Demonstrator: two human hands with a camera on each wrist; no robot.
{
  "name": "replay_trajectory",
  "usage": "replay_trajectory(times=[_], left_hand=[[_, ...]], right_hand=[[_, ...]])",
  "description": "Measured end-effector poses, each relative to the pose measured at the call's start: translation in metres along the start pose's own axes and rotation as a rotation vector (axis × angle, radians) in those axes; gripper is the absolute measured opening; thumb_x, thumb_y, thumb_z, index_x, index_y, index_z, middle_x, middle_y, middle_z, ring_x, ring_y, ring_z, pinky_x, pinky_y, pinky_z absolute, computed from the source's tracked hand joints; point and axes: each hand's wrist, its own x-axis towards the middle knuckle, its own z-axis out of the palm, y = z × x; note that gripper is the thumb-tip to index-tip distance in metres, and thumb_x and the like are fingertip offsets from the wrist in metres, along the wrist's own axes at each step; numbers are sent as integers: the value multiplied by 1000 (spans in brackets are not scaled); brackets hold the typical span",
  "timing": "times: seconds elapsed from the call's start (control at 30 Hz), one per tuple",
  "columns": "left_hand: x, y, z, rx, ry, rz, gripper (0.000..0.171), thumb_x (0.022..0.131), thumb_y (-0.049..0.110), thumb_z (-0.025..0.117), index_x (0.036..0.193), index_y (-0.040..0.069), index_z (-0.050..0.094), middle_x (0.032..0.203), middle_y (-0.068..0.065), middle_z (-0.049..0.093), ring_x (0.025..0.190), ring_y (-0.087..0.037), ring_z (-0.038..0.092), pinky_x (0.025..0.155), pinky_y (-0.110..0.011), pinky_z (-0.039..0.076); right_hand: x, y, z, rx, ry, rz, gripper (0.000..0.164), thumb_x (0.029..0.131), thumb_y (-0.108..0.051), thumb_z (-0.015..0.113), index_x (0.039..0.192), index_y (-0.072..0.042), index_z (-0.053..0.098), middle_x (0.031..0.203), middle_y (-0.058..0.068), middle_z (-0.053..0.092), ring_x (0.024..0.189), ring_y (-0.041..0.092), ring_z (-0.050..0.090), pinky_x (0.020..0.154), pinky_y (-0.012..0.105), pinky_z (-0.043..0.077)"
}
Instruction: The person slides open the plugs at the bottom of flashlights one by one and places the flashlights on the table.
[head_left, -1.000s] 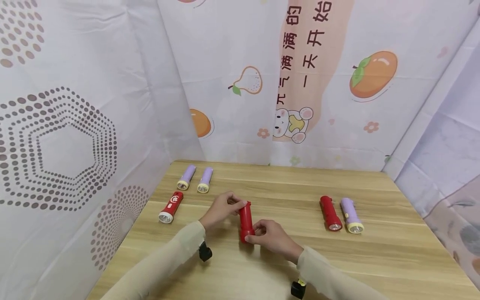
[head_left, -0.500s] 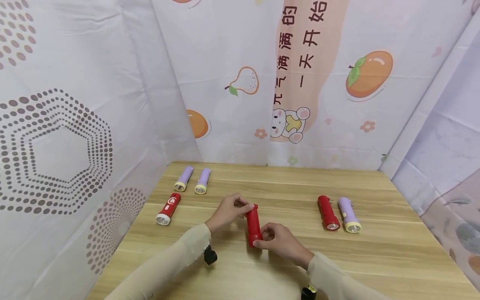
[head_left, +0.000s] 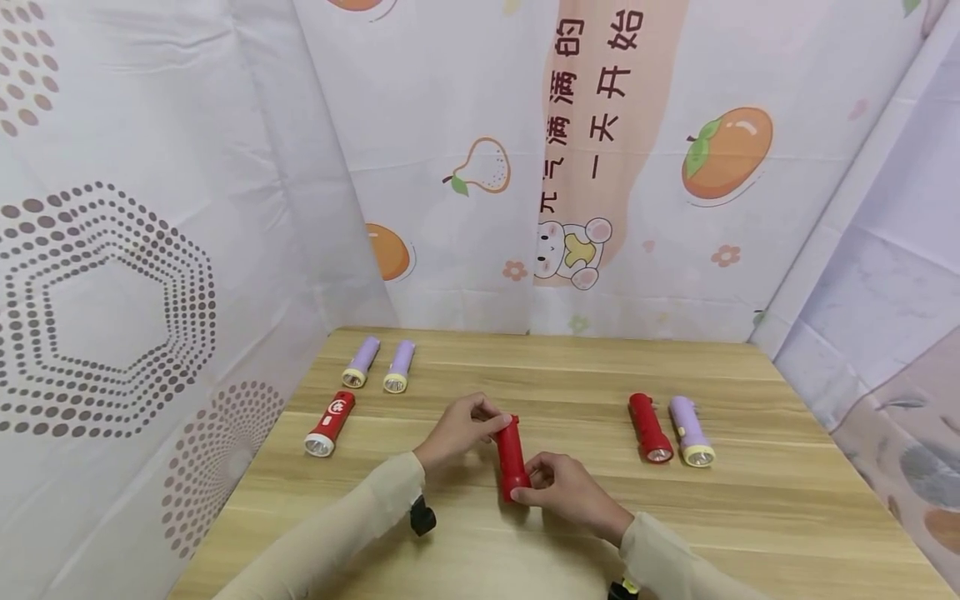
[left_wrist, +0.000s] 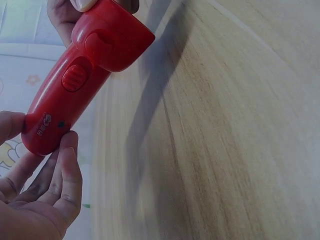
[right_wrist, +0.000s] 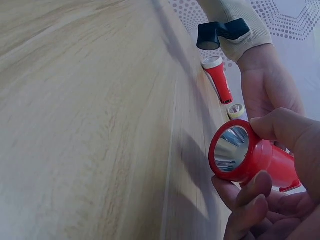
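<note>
Both hands hold one red flashlight [head_left: 512, 460] above the middle of the wooden table. My left hand [head_left: 460, 430] pinches its tail end between thumb and fingers. At the head end, my right hand [head_left: 567, 493] grips the rim with thumb and fingers. In the left wrist view the flashlight [left_wrist: 70, 92] shows a ridged slide switch [left_wrist: 75, 78] and a small white print on its barrel. The right wrist view looks into its silvery reflector [right_wrist: 231, 149], which appears unlit; the right-hand fingers [right_wrist: 250, 210] curl beneath the head.
On the table's [head_left: 480, 550] left lie a red flashlight with a white head [head_left: 330, 423] and two lilac flashlights [head_left: 362, 361]. To the right lie another red flashlight [head_left: 650, 427] and a lilac one [head_left: 691, 431]. Printed curtains [head_left: 450, 275] enclose the back and sides.
Both hands have carried the red flashlight a little to the right and nearer the person, mostly in the first half second. The view has shifted slightly. The other flashlights lie as before.
</note>
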Motion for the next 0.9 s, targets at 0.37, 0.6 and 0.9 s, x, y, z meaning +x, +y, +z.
replay_trajectory(times=[0.37,0.6,0.9], left_hand=[[0,-3,1,29,-6,16,22,96,32,75,100,11,68,99,-1,71,86,-19,68,74,-41,61],[1,0,2,4,-7,10,24,95,33,76,101,11,68,99,-2,71,85,-20,69,75,-42,61],[3,0,3,-15,-4,31,24,95,31,77,101,10,68,99,-3,72,84,-19,69,75,-43,62]], right_hand=[[2,9,2,3,9,-21,39,86,-29,85,110,-4,67,92,2,70,86,18,62,75,34,48],[4,10,1,-7,20,-35,38,86,-28,85,109,-4,66,92,2,70,85,18,61,74,33,47],[5,10,-2,-11,23,-35,40,86,-27,85,110,-3,65,92,3,70,86,19,62,72,33,48]])
